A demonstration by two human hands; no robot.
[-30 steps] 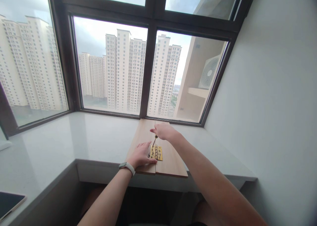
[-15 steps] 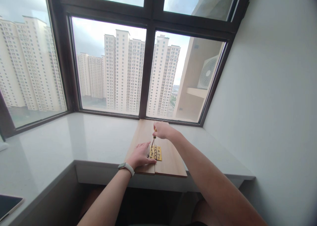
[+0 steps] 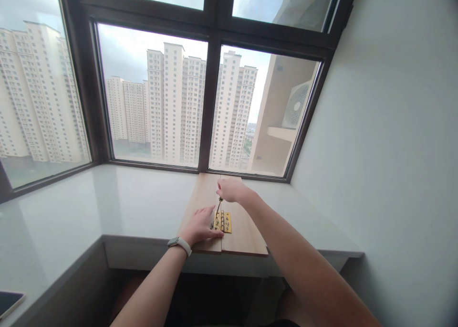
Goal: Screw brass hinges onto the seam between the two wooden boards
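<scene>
Screwdriver (image 3: 219, 204) clamped in the right hand (image 3: 231, 189) leaned over the left half of the hinge (image 3: 226, 222) on the boards (image 3: 245, 236), and its tilt risked a slip into the spread left hand (image 3: 199, 226).

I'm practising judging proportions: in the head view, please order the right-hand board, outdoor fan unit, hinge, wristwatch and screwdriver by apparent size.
Largest to smallest:
1. Right-hand board
2. Outdoor fan unit
3. Hinge and wristwatch: too alike to rank
4. Screwdriver, counting only what shows below the right hand
</scene>
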